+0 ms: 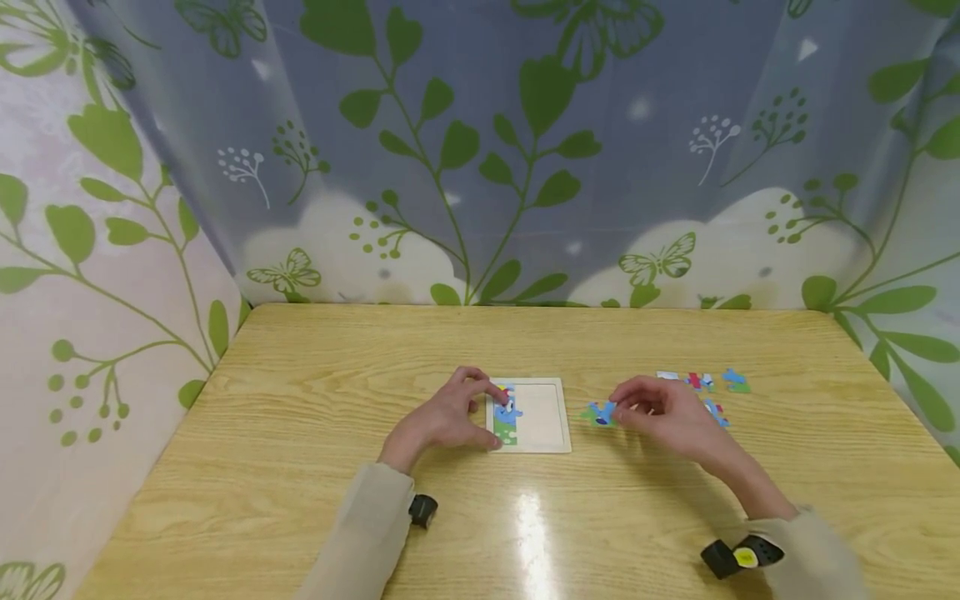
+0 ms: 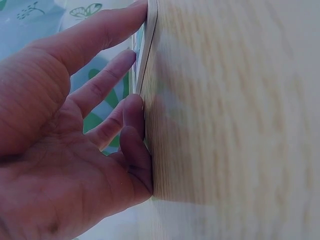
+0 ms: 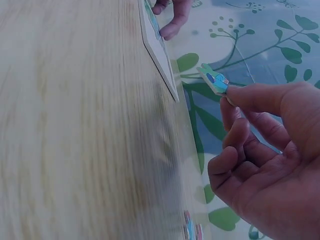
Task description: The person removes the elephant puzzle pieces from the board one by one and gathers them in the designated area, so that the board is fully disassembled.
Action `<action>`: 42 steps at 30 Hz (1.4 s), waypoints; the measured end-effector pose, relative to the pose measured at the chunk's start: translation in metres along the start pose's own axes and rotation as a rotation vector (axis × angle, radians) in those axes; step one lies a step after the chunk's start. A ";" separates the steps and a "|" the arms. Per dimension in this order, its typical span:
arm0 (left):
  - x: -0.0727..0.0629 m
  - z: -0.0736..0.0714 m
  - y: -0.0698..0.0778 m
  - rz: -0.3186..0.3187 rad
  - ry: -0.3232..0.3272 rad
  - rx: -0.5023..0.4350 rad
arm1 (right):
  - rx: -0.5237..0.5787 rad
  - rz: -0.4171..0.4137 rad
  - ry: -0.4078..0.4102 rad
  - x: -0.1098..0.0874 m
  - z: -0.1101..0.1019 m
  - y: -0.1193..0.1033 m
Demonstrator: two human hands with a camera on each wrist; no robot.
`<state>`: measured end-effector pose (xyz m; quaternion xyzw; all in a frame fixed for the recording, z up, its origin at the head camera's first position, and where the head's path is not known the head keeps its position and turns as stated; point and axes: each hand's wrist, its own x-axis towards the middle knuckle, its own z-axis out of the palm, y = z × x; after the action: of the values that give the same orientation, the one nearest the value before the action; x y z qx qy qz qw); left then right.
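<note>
A square puzzle board [image 1: 543, 417] lies flat on the table, its left strip filled with joined pieces showing a blue cartoon figure [image 1: 506, 412] over green; the rest of it is bare. Across its left side reaches my left hand [image 1: 450, 412], thumb at the lower left edge and a fingertip on the pieces. In the left wrist view its fingers extend to the board's edge [image 2: 146, 55]. To the right of the board, my right hand [image 1: 663, 417] pinches a blue and green puzzle piece [image 1: 600, 414] between thumb and fingertips. The right wrist view shows this piece [image 3: 214, 80] raised off the table.
Several loose puzzle pieces lie beyond the right hand, among them a red and white one [image 1: 699, 382] and a blue and green one [image 1: 737, 381]. Another piece [image 1: 717, 412] is partly hidden by that hand. A patterned curtain [image 1: 480, 208] hangs behind the wooden table [image 1: 337, 358].
</note>
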<state>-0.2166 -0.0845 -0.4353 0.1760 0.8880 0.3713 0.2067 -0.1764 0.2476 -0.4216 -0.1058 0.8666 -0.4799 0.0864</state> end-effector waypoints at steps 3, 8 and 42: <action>-0.001 0.000 0.001 0.000 0.000 -0.002 | -0.008 -0.002 0.006 -0.003 -0.007 0.003; -0.003 -0.001 0.002 -0.002 -0.003 0.000 | -0.016 0.001 0.025 -0.010 -0.018 0.008; -0.001 -0.001 0.002 -0.016 -0.010 0.009 | -0.074 0.107 0.199 -0.046 -0.096 0.059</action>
<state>-0.2156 -0.0843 -0.4328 0.1716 0.8900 0.3648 0.2131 -0.1622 0.3685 -0.4190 -0.0147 0.8924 -0.4504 0.0215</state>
